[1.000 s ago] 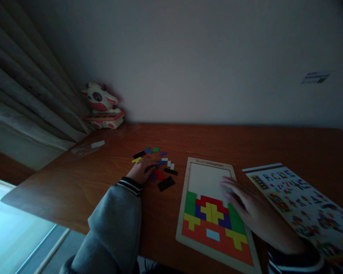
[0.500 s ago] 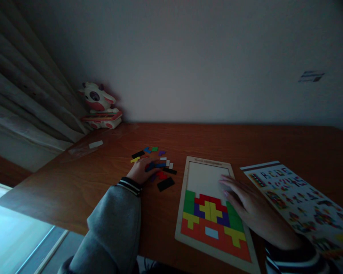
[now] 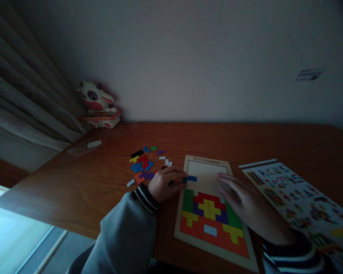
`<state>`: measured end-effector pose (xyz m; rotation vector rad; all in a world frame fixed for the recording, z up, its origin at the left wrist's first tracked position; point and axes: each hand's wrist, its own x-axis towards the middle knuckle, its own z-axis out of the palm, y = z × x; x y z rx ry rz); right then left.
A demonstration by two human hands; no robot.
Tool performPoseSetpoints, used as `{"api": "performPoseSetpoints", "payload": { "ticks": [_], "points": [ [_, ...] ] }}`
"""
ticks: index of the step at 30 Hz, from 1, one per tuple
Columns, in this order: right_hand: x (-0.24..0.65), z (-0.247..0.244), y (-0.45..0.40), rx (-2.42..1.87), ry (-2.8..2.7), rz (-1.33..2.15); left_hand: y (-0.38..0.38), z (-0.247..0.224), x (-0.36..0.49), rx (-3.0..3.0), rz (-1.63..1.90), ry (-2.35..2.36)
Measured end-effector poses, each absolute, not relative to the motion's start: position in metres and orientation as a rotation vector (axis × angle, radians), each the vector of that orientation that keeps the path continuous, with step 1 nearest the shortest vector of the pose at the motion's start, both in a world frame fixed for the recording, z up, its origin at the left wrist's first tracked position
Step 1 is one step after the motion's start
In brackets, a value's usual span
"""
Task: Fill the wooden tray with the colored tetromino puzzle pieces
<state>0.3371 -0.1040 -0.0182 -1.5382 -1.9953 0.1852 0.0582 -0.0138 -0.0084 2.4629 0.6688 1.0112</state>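
Between the fingertips of my left hand [image 3: 168, 183] is a blue puzzle piece [image 3: 192, 178], held over the upper left part of the puzzle board [image 3: 178, 224]. Coloured pieces fill the board's lower half: red, yellow, purple, green, orange and one pale blue piece [image 3: 210, 230]. Its upper half shows bare pale wood. My right hand [image 3: 241, 196] lies across the board's right edge, thumb and fingers apart, with nothing visible in it. The fingers of that hand cover part of the frame.
A pile of loose coloured pieces [image 3: 141, 166] lies left of the board. On the right is a printed pattern sheet [image 3: 297, 201]. A cow-shaped toy [image 3: 98, 104] stands at the back left by the curtain [image 3: 31, 95]. The wooden table [image 3: 260, 140] meets the wall behind.
My left hand has moved right from the loose pieces to the board, carrying a blue piece. The loose pieces it covered now show. My right hand has stayed nearly still.
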Motion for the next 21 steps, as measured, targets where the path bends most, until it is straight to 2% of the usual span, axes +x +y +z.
{"api": "performPoseSetpoints", "payload": {
  "ticks": [9,21],
  "points": [
    [0.304,-0.003,-0.110,-1.413,-1.740,0.841,-0.032,-0.008,0.081,2.444,1.020,0.515],
    [0.298,0.005,-0.108,-1.380,-1.710,0.782,-0.036,-0.012,0.084,2.486,1.059,0.496]
  ]
}}
